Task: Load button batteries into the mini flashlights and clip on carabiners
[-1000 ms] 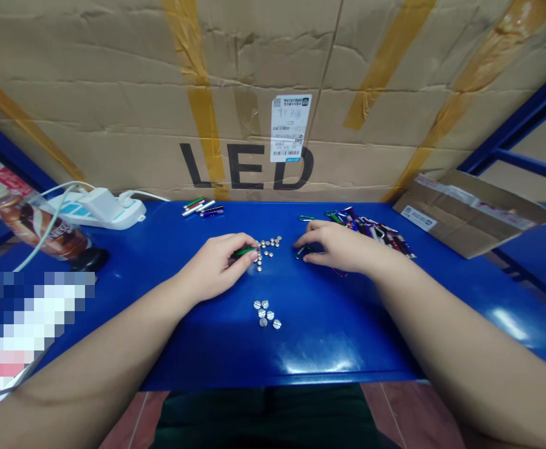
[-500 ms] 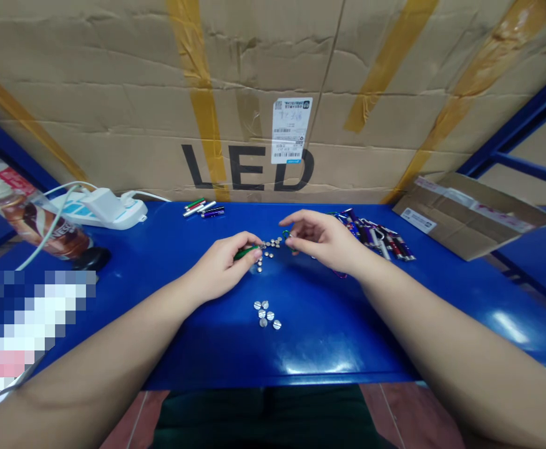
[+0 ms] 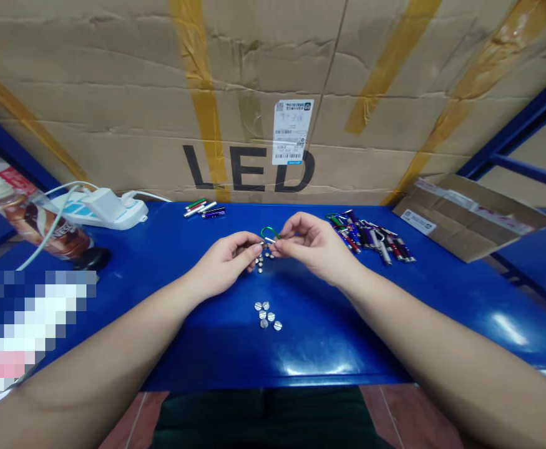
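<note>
Over the middle of the blue table [image 3: 347, 330], my two hands meet at the fingertips. My right hand [image 3: 314, 249] pinches a green carabiner [image 3: 269, 231], its loop showing above the fingers. My left hand [image 3: 226, 260] is closed on a slim green metal tube, now almost wholly hidden by the fingers; a small metallic end shows between the hands. Small round button cells [image 3: 260, 269] lie just under my left fingertips, partly covered. Nearer to me lie several slotted silver discs [image 3: 271, 317].
At the right is a pile of coloured keychain flashlights [image 3: 370, 240], beside an open cardboard box [image 3: 473, 215]. Several metal tubes [image 3: 204, 209] lie at the back left. A power strip [image 3: 108, 212] and a brown drink bottle [image 3: 52, 231] stand left. A large carton [image 3: 254, 75] walls the back.
My right hand has moved left and brought the green carabiner against my left fingertips. The green tube in my left hand has become hidden. The slotted discs stay put.
</note>
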The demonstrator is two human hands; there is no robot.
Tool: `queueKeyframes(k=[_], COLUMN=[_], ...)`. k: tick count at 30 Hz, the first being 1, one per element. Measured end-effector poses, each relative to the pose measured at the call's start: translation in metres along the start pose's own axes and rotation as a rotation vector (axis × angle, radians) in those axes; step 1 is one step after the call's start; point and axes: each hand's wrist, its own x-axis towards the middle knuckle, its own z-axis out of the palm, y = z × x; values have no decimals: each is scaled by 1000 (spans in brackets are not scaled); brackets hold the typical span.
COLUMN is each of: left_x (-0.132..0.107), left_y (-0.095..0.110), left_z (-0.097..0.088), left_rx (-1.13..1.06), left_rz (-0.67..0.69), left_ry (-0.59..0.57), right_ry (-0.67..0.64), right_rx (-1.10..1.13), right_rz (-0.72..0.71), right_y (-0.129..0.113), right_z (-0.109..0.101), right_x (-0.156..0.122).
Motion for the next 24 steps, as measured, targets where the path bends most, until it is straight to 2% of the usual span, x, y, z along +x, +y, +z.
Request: queueKeyframes(k=[6,13,17,21,24], left_x=[-2,-2,-2,-3,-4], left_y=[2,0,-2,2,7], left_z=[3,6,4,-2,-4], left_rx=[-52,-134,-184,-9,201], left_rz=[-30,-67,-68,-67,11], left_ry=[-17,0,40,36,-13], right_ry=[-32,-3,-35,-75,-61], right_rx=[7,-24,-13,-182,-373], right_rz=[41,24,41,30,-18], right_y=[3,6,7,1,-6], right_z=[8,12,14,3,-8], right_x=[-3,-5,-6,-5,-4])
